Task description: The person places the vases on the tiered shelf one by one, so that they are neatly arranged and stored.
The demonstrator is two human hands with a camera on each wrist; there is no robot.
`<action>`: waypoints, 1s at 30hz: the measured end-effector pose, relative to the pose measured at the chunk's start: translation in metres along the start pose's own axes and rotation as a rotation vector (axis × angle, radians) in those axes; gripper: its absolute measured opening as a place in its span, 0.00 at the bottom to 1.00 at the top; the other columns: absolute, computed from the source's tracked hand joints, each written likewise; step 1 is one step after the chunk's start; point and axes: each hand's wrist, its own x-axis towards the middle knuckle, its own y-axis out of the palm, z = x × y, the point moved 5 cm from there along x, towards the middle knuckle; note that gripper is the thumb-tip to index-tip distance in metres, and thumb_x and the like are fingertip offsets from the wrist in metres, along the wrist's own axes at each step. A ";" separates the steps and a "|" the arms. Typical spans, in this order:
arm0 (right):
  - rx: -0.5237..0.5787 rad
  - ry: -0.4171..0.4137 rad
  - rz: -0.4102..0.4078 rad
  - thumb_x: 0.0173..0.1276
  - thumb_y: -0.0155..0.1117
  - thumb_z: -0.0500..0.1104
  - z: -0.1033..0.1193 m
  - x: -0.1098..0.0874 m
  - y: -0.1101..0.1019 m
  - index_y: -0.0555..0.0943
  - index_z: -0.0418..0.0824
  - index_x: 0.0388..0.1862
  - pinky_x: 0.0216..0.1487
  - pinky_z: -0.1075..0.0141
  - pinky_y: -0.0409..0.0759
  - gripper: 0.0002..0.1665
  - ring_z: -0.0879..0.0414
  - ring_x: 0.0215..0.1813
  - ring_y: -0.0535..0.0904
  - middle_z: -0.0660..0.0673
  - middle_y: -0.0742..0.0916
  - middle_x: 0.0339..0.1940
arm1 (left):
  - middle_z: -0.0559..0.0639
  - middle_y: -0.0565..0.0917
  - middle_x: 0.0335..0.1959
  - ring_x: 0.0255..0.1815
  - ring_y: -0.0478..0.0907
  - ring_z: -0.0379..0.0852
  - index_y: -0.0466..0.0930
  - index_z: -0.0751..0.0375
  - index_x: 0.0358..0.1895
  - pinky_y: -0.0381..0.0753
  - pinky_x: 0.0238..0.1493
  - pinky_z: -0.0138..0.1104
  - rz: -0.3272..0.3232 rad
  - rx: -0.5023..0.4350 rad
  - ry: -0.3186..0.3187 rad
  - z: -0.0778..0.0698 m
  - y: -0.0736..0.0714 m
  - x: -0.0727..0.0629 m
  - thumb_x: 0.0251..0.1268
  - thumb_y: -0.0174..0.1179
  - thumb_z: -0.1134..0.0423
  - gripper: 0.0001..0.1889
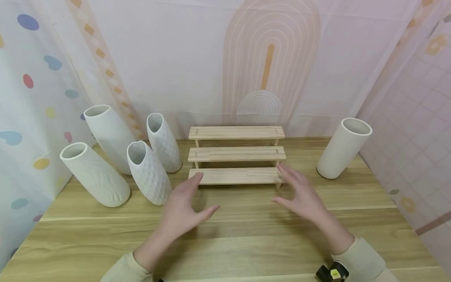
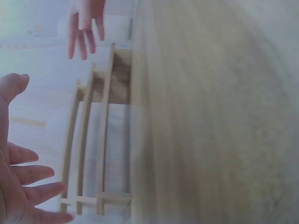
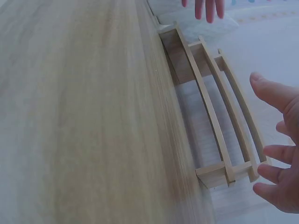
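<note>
A three-tier wooden display stand (image 1: 236, 176) stands at the back middle of the wooden table. My left hand (image 1: 181, 207) hovers in front of its left end, fingers extended, thumb apart, holding nothing. Off the stand's right end, my right hand (image 1: 304, 196) is likewise spread, with nothing in it. The palms face each other across the stand. In the left wrist view, the left hand (image 2: 21, 186) appears beside the stand (image 2: 106, 140). The right wrist view has the right hand (image 3: 285, 149) beside the stand (image 3: 205, 93). Neither hand plainly touches it.
Several white vases stand on the left: a tall smooth one (image 1: 112, 137), a wavy one (image 1: 98, 178), and dimpled ones (image 1: 149, 176) near the left hand. A ribbed white vase (image 1: 340, 150) stands at right. Patterned curtains (image 1: 169, 58) enclose the table (image 1: 239, 254).
</note>
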 end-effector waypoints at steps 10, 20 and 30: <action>0.173 0.078 -0.062 0.56 0.78 0.37 -0.014 0.003 -0.005 0.66 0.39 0.75 0.63 0.44 0.72 0.49 0.34 0.67 0.69 0.33 0.70 0.71 | 0.55 0.80 0.59 0.55 0.79 0.54 0.73 0.63 0.67 0.81 0.51 0.50 -0.143 -0.199 -0.055 0.009 -0.032 -0.009 0.42 0.81 0.56 0.44; 0.420 0.167 -0.089 0.60 0.73 0.32 -0.030 0.003 -0.007 0.65 0.32 0.73 0.65 0.52 0.72 0.43 0.35 0.67 0.69 0.34 0.69 0.71 | 0.55 0.85 0.50 0.48 0.82 0.34 0.80 0.63 0.60 0.78 0.48 0.22 -0.334 -0.320 -0.012 0.028 -0.065 -0.020 0.29 0.82 0.76 0.42; 0.574 0.283 -0.080 0.64 0.70 0.31 -0.046 0.004 -0.004 0.63 0.32 0.75 0.65 0.53 0.72 0.42 0.37 0.69 0.68 0.34 0.68 0.73 | 0.61 0.86 0.47 0.45 0.84 0.37 0.78 0.71 0.60 0.80 0.47 0.25 -0.439 -0.389 -0.070 0.047 -0.097 -0.032 0.30 0.75 0.88 0.41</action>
